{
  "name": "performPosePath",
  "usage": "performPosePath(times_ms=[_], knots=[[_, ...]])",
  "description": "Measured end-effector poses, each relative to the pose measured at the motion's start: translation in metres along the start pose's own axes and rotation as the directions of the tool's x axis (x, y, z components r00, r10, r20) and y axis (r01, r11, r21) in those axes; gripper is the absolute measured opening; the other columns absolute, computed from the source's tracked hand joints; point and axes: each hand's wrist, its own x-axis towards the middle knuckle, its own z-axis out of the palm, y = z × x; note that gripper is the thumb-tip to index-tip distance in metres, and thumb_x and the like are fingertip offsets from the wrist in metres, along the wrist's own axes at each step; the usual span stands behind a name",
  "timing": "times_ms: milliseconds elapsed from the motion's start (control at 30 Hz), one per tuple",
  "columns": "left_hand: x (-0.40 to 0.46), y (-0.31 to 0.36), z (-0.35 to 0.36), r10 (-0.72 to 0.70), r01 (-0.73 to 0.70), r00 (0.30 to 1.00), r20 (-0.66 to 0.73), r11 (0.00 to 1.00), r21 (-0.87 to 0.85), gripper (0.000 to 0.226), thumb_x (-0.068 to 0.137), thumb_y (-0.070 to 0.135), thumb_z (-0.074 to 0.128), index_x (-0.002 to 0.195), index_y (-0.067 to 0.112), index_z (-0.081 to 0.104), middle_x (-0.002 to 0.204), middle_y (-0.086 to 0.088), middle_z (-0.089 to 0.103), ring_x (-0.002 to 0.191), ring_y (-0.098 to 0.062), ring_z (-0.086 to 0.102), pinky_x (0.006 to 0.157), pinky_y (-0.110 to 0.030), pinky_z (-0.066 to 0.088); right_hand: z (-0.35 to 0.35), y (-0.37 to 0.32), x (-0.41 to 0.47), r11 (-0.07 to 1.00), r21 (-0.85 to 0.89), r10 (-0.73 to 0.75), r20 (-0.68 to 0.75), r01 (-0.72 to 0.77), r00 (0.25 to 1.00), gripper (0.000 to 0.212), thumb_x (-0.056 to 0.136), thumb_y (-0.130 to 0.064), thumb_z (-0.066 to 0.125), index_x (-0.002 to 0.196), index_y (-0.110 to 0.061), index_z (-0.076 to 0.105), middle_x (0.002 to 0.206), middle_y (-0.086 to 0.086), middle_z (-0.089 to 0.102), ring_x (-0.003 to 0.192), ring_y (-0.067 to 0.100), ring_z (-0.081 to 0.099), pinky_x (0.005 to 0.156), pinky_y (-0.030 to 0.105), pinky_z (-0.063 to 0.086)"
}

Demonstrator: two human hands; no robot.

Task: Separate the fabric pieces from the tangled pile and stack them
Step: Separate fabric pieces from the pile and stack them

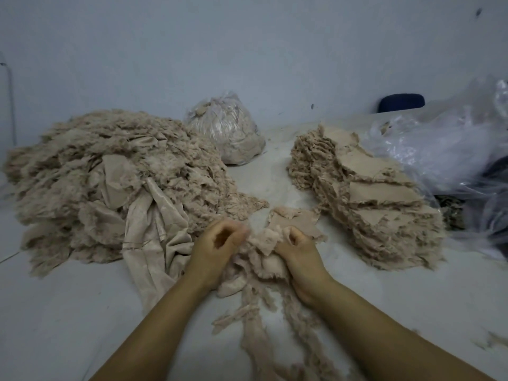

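Pale blue wall [247, 45], grey floor [68, 312], dim light

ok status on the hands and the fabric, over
Left hand and right hand both curled on a fabric clump. Tangled pile on the left, stack on the right. Nothing in the way.

Both hands [217, 244] [298, 253] curled, side by side

Tangle [110, 182] L, stack [365, 204] R
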Motion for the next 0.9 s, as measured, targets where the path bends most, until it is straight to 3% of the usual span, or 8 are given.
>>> performPosePath(times_ms=[100,200,333,467,533,667,800,900], knots=[[0.001,0.0,0.006,-0.054,0.053,0.978,0.201,0.999,0.01,0.057,0.062,0.042,0.079,0.112,0.039,0.053,0.113,0.014,0.059,0.102,0.006,0.057,0.08,-0.012,0.048,0.003,0.004,0.001,0.997,-0.077,-0.034,-0.026,0.032,0.999,0.019,0.086,-0.003,0.063,0.073,-0.013,0.054,0.067,0.007,0.056,0.06,0.019,0.052,0.054,0.03,0.045],[0.009,0.005,0.016,-0.146,0.14,0.988,-0.045,0.984,-0.111,0.016,0.081,0.014,0.071,0.085,0.028,0.065,0.077,0.011,0.067,0.074,-0.007,0.061,0.063,-0.015,0.048,0.005,0.002,0.0,0.997,-0.063,-0.036,0.038,0.038,0.999,0.016,0.081,-0.002,0.071,0.076,-0.013,0.06,0.07,0.007,0.059,0.064,0.018,0.054,0.057,0.026,0.045],[0.025,0.014,0.008,-0.516,0.394,0.854,-0.069,0.728,-0.562,0.027,0.098,0.022,0.047,0.074,0.01,0.051,0.062,-0.003,0.046,0.042,-0.006,0.045,0.04,-0.016,0.039,0.002,0.003,0.001,1.0,-0.002,-0.002,0.056,0.002,0.998,0.018,0.086,0.001,0.064,0.071,-0.008,0.062,0.069,0.015,0.059,0.06,0.021,0.053,0.051,0.023,0.043],[0.02,0.024,0.008,-0.541,0.573,0.813,0.216,0.674,-0.466,0.081,0.061,0.07,0.066,0.11,0.007,0.056,0.103,-0.011,0.065,0.092,-0.021,0.064,0.074,-0.033,0.054,-0.001,-0.002,0.002,0.993,0.097,0.064,0.003,-0.064,0.998,0.016,0.093,-0.009,0.059,0.08,-0.002,0.065,0.058,0.009,0.06,0.043,0.013,0.051,0.036,0.017,0.035],[0.014,0.026,0.016,-0.484,0.551,0.833,0.268,0.77,-0.322,0.088,0.049,0.053,0.085,0.122,0.015,0.054,0.114,-0.012,0.063,0.092,-0.021,0.065,0.074,-0.03,0.053,-0.002,-0.005,0.003,0.992,0.079,0.101,0.012,-0.101,0.995,0.016,0.094,-0.014,0.057,0.084,-0.005,0.065,0.052,0.005,0.06,0.036,0.009,0.049,0.033,0.016,0.031],[0.02,0.023,0.036,-0.483,0.461,0.876,0.0,0.837,-0.293,0.032,0.077,0.004,0.074,0.106,0.011,0.063,0.102,-0.015,0.067,0.083,-0.024,0.066,0.07,-0.03,0.055,-0.004,-0.006,0.002,0.992,-0.033,0.123,0.055,-0.121,0.991,0.023,0.097,-0.026,0.054,0.085,-0.008,0.061,0.041,0.0,0.045,0.027,0.007,0.031,0.031,0.013,0.02],[0.032,0.025,0.043,-0.613,0.511,0.786,-0.079,0.717,-0.473,0.025,0.097,0.018,0.051,0.092,-0.001,0.065,0.093,-0.021,0.068,0.075,-0.028,0.064,0.076,-0.04,0.054,-0.008,-0.006,0.002,0.993,-0.068,0.1,0.081,-0.095,0.992,0.036,0.097,-0.032,0.053,0.067,-0.012,0.058,0.04,-0.004,0.047,0.028,0.005,0.035,0.031,0.014,0.024],[0.034,0.029,0.04,-0.677,0.546,0.717,-0.169,0.695,-0.467,0.04,0.093,0.042,0.054,0.079,0.006,0.065,0.076,-0.014,0.069,0.065,-0.026,0.066,0.059,-0.033,0.055,-0.011,-0.006,0.006,0.996,-0.035,0.081,0.036,-0.08,0.996,0.037,0.097,-0.031,0.054,0.069,-0.013,0.07,0.057,0.003,0.065,0.047,0.01,0.058,0.046,0.019,0.044]])
